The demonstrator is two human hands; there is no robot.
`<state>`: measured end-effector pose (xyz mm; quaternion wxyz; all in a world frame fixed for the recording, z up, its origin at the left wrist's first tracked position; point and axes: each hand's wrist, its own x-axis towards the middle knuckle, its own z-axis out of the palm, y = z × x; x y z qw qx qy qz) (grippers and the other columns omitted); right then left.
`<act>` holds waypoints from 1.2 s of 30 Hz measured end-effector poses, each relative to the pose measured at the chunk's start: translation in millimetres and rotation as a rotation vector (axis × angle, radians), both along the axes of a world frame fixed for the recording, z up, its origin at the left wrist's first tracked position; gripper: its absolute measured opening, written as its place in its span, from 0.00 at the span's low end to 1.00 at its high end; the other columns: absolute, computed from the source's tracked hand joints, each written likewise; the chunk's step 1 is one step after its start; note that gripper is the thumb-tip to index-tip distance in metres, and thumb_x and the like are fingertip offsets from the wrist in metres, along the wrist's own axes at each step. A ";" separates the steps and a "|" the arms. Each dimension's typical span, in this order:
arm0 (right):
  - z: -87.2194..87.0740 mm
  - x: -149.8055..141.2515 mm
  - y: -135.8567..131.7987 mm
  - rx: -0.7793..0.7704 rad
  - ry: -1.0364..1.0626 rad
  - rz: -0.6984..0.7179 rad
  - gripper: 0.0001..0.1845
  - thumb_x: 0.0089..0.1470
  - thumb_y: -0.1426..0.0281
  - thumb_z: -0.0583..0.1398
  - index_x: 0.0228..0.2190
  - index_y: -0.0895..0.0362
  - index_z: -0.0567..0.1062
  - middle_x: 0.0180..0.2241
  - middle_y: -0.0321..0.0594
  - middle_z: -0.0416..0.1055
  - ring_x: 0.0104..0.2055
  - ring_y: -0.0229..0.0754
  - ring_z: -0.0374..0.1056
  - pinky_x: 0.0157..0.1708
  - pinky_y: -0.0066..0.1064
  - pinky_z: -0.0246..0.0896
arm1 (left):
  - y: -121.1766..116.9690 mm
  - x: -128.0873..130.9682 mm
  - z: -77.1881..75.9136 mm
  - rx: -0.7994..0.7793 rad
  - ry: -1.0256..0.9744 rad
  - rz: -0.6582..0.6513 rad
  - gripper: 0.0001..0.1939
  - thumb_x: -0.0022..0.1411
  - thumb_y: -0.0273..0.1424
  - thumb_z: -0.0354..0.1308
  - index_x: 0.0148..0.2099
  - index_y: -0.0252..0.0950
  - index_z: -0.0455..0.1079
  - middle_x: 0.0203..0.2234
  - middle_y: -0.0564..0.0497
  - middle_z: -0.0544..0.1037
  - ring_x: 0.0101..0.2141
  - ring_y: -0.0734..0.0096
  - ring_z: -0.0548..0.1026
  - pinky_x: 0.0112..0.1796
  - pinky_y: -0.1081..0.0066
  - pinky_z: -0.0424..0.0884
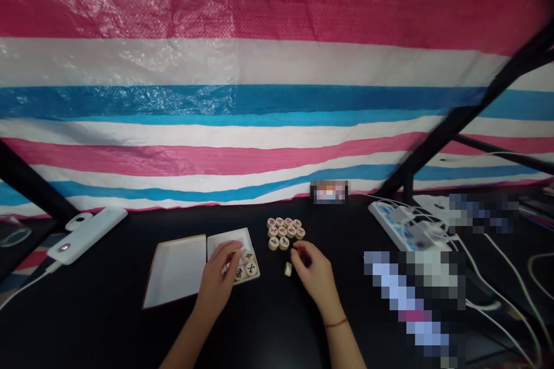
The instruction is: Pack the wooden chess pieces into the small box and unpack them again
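Observation:
My left hand (221, 268) is over the white box tray (257, 278), its fingers pinched together. A pale rim at its fingertips looks like a Chinese chess piece, mostly hidden by the fingers. Several pieces with dark characters (251, 268) lie in the tray by this hand. My right hand (315, 271) rests just right of the rows of Chinese chess pieces (282, 232), with a gap between thumb and forefinger and nothing visible in it. Beside its thumb, one loose piece (288, 268) stands on its edge on the black table. Most pieces in the rows bear red characters.
Left of the tray lies the box lid (175, 271), inside up. A white power strip (89, 235) sits at the far left, another (392, 228) with plugs and white cables at the right. Blurred-out items lie near my right arm. Striped sheeting (242, 150) hangs behind the table.

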<state>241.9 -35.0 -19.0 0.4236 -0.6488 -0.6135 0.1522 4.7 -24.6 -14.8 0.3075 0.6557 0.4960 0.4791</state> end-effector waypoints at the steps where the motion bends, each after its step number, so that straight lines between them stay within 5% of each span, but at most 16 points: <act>1: 0.6 -1.2 -4.3 -0.023 -0.032 0.025 0.13 0.54 0.62 0.58 0.37 0.57 0.75 0.30 0.40 0.71 0.27 0.40 0.67 0.30 0.31 0.64 | 0.4 -0.4 -0.6 -0.002 -0.004 0.013 0.13 0.65 0.38 0.51 0.46 0.40 0.73 0.44 0.46 0.75 0.45 0.64 0.75 0.44 0.66 0.75; 5: -2.6 -7.7 -18.6 -0.085 -0.129 0.171 0.17 0.51 0.64 0.62 0.43 0.54 0.74 0.38 0.42 0.72 0.37 0.44 0.69 0.37 0.33 0.66 | 3.0 -2.1 -4.0 0.004 -0.032 0.059 0.13 0.63 0.37 0.52 0.46 0.40 0.72 0.45 0.46 0.73 0.42 0.66 0.75 0.41 0.67 0.76; 9: -9.9 -9.9 -20.5 -0.081 -0.115 0.238 0.10 0.56 0.66 0.58 0.39 0.54 0.76 0.37 0.42 0.73 0.38 0.44 0.70 0.39 0.34 0.67 | 4.4 -3.8 -7.0 0.004 -0.011 0.078 0.13 0.63 0.38 0.52 0.46 0.40 0.72 0.45 0.46 0.73 0.42 0.66 0.75 0.41 0.67 0.76; 19: -14.4 2.2 -17.6 -0.031 0.046 0.128 0.14 0.56 0.60 0.58 0.37 0.56 0.76 0.37 0.46 0.75 0.37 0.45 0.72 0.36 0.35 0.69 | 3.7 -4.7 -6.6 -0.018 -0.011 0.073 0.14 0.63 0.38 0.52 0.47 0.40 0.72 0.45 0.47 0.74 0.39 0.67 0.76 0.39 0.68 0.77; 28: -18.0 11.4 -16.2 0.101 -0.018 0.029 0.12 0.59 0.64 0.54 0.35 0.55 0.76 0.38 0.47 0.76 0.41 0.48 0.71 0.44 0.43 0.68 | 4.1 -4.6 -4.1 -0.009 0.039 0.103 0.14 0.62 0.37 0.52 0.46 0.39 0.72 0.45 0.46 0.74 0.38 0.67 0.76 0.39 0.67 0.76; 36: -12.7 5.6 -17.5 0.075 -0.103 0.110 0.08 0.56 0.70 0.56 0.28 0.53 0.75 0.35 0.43 0.75 0.41 0.47 0.70 0.43 0.40 0.66 | 3.7 -7.0 -4.8 -0.028 0.081 0.087 0.14 0.62 0.36 0.51 0.47 0.40 0.71 0.44 0.46 0.74 0.37 0.68 0.77 0.34 0.70 0.75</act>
